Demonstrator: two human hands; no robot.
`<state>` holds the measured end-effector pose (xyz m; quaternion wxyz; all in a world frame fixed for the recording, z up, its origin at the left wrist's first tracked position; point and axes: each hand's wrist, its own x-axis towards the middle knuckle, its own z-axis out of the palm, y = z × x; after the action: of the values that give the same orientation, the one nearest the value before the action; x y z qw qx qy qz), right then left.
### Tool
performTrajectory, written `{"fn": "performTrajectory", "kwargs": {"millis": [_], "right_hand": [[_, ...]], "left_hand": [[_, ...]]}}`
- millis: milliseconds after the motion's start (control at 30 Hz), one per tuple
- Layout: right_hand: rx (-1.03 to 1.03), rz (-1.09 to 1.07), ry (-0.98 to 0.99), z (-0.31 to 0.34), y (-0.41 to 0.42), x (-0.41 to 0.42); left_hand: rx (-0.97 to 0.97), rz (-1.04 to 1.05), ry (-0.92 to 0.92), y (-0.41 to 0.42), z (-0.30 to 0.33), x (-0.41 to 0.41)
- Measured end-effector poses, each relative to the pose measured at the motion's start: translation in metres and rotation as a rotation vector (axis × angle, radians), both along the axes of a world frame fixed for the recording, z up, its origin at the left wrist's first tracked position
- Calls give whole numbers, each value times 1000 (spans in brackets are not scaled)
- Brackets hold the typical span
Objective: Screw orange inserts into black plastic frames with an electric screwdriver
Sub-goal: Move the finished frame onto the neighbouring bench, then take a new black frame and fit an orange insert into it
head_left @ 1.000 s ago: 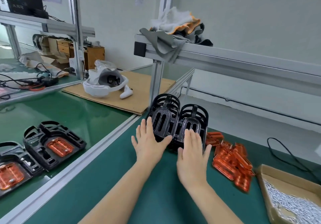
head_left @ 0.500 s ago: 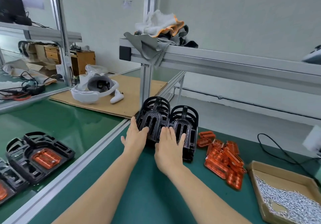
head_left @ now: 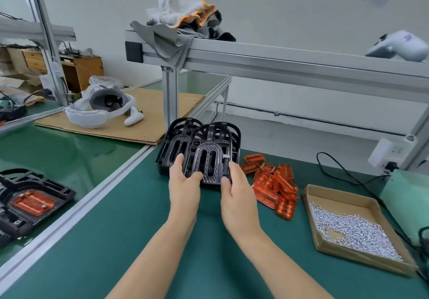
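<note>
Both hands' grip clamped on black frame (head_left: pixel 210 157), cardboard tray (head_left: pixel 322 240) of silver screws (head_left: pixel 352 231), orange inserts (head_left: pixel 274 182) beside

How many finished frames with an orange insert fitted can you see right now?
2, both on the left bench at the picture's left edge: one complete in view, one cut off by the edge below it, its insert out of view. More may lie outside the picture.
</note>
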<state>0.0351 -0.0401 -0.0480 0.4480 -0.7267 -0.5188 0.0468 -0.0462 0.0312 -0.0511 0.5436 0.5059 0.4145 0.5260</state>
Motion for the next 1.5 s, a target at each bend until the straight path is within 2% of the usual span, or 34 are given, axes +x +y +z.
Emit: {"fn": "performTrajectory", "kwargs": {"millis": [200,367,500,600,700,767,833,933,1067,1167,1367,1500], "right_hand": [[103,-75,232,-6,-48,25],[144,-148,545,-11,-83,46],[207,-65,886,-9,-102,57],[192,3,970,-7,-118,63],[150,20,967,-7,-136,71],[134,23,918,-5,-146,77],[119,17,772,-2,-154,83],[82,21,307,4,-166,91],[23,117,-374,-10,-179,90],[-11,160,-718,-33,-190,85],[-82,309,-772,-53,-201,81],[-246,429,-717,-41,-205,92]], "left_hand": [[-161,-71,-108,-43,-8,23],[-253,-161,-154,-75,-20,37],[-168,-307,-137,-107,-19,44],[-99,-376,-106,-126,-20,44],[-56,-428,-43,-137,-25,43],[-46,-466,-13,-142,-29,43],[-65,-455,11,-142,-33,45],[-172,-373,-23,-135,-33,45],[-272,-357,-185,-127,-24,43],[-257,-382,-74,-123,-24,42],[-90,-351,332,-124,-41,35],[20,-343,445,-125,-46,35]]}}
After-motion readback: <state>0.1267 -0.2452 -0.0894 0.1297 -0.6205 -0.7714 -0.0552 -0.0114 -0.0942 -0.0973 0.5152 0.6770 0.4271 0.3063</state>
